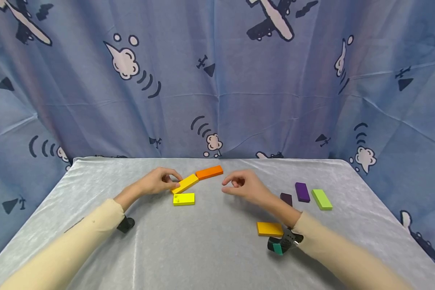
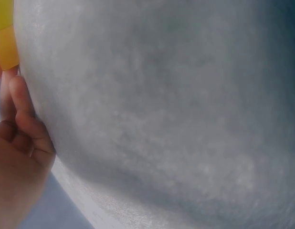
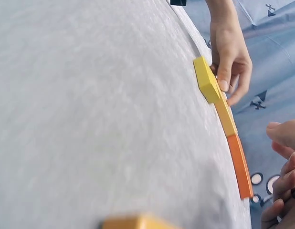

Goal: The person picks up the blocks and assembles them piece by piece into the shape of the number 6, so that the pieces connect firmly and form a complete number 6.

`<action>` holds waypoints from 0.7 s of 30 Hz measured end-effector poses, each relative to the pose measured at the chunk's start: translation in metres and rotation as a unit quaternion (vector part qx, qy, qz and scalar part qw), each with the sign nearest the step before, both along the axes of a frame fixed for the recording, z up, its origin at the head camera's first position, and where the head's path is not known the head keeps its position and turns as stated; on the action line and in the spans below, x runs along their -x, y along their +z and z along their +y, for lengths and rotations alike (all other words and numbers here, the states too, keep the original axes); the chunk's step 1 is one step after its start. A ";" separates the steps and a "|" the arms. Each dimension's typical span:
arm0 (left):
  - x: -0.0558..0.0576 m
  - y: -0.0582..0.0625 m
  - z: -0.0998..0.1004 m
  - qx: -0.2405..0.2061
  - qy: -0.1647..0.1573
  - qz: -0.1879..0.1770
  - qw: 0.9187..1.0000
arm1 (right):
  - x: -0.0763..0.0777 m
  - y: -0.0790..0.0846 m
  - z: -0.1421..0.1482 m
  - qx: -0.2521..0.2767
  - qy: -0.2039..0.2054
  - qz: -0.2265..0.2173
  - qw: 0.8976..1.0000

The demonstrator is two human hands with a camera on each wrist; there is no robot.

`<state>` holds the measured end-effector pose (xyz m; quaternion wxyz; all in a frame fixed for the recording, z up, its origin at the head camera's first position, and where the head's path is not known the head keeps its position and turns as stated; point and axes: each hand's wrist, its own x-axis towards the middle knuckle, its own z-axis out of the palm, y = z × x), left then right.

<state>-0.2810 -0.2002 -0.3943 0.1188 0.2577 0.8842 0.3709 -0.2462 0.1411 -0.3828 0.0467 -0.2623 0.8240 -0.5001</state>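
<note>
On one surface (image 1: 203,253) I count one orange block (image 1: 209,172), one golden block (image 1: 187,183), one lemon block (image 1: 185,199), one amber block (image 1: 269,229), one near-black block (image 1: 286,199), one purple block (image 1: 302,192) and one lime block (image 1: 322,199), seven altogether, beside my left fingers (image 1: 171,171) and right fingers (image 1: 233,175), two sets.

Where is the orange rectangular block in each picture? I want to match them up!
Head: the orange rectangular block is just below the picture's centre.
Left wrist: it isn't in this picture.
Right wrist: the orange block is toward the lower right.
Shared landmark: the person's bare left hand, left of the block in the head view, at the left edge in the left wrist view, and upper right in the right wrist view.
</note>
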 end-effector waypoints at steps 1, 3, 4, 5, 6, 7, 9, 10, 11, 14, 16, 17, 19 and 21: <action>0.000 0.000 0.000 0.000 0.000 0.000 1.000 | -0.001 0.001 0.004 0.000 -0.002 -0.003 1.000; 0.000 0.000 0.000 0.000 0.001 0.000 1.000 | -0.004 0.003 0.013 -0.006 -0.007 -0.007 1.000; 0.000 0.000 0.001 0.000 0.001 -0.001 1.000 | -0.005 0.003 0.018 -0.009 -0.009 -0.009 1.000; 0.000 0.000 0.001 -0.001 0.002 -0.002 1.000 | -0.007 0.004 0.022 -0.013 -0.012 -0.011 1.000; 0.000 0.000 0.001 -0.001 0.003 -0.003 1.000 | -0.008 0.004 0.027 -0.016 -0.014 -0.011 1.000; 0.000 0.000 0.001 0.000 0.004 -0.004 1.000 | -0.009 0.004 0.031 -0.017 -0.015 -0.010 1.000; 0.000 0.000 0.001 0.000 0.006 -0.005 1.000 | -0.011 0.003 0.040 -0.018 -0.017 -0.006 1.000; 0.000 0.000 0.001 0.001 0.007 -0.006 1.000 | -0.012 0.003 0.045 -0.017 -0.018 -0.004 1.000; 0.000 0.000 0.001 0.001 0.007 -0.006 1.000 | -0.013 0.003 0.049 -0.014 -0.019 -0.001 1.000; 0.000 0.000 0.002 0.002 0.009 -0.008 1.000 | -0.015 0.002 0.063 -0.002 -0.022 0.006 1.000; 0.000 0.000 0.002 0.001 0.009 -0.008 1.000 | -0.017 0.002 0.072 0.002 -0.030 0.006 1.000; 0.001 0.000 0.002 0.002 0.008 -0.008 1.000 | -0.018 0.002 0.076 0.002 -0.034 0.005 0.999; 0.001 -0.001 0.002 0.003 0.007 -0.007 1.000 | -0.020 0.003 0.083 -0.001 -0.044 -0.001 0.999; 0.001 -0.001 0.002 0.003 0.006 -0.005 1.000 | -0.021 0.004 0.089 -0.007 -0.051 -0.003 0.999</action>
